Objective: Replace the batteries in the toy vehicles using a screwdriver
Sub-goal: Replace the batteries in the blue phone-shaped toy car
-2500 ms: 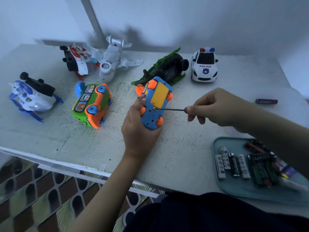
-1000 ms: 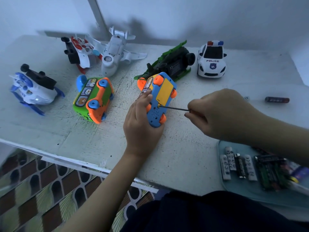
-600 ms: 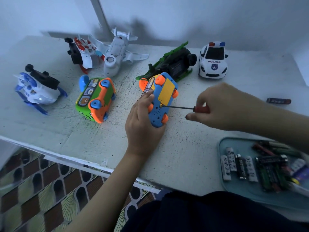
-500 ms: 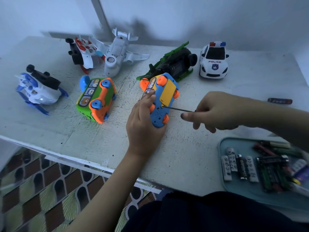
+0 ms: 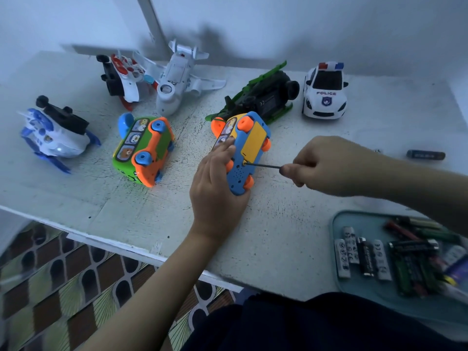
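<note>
Scene: At centre frame, a blue toy bus point(image 5: 243, 158) stands tipped on its side on the white table point(image 5: 126, 211), with its underside and yellow battery cover point(image 5: 253, 140) facing right.
Left hand: The left hand point(image 5: 215, 188) grips the bus from the left, fingers point(image 5: 225, 150) wrapped along its windowed side to brace it.
Right hand: The right hand point(image 5: 329, 165) has its fingers clamped on a screwdriver point(image 5: 263, 165); the thin shaft lies level, tip at the screw just below the cover.
Handling: The bus looks like light, hollow, hard plastic with smooth sides. It will probably skid or twist under the driver, so it is best held by the body, not the wheels.
Supplies: Batteries point(image 5: 359, 257) lie in a teal tray point(image 5: 336, 224) at lower right.
</note>
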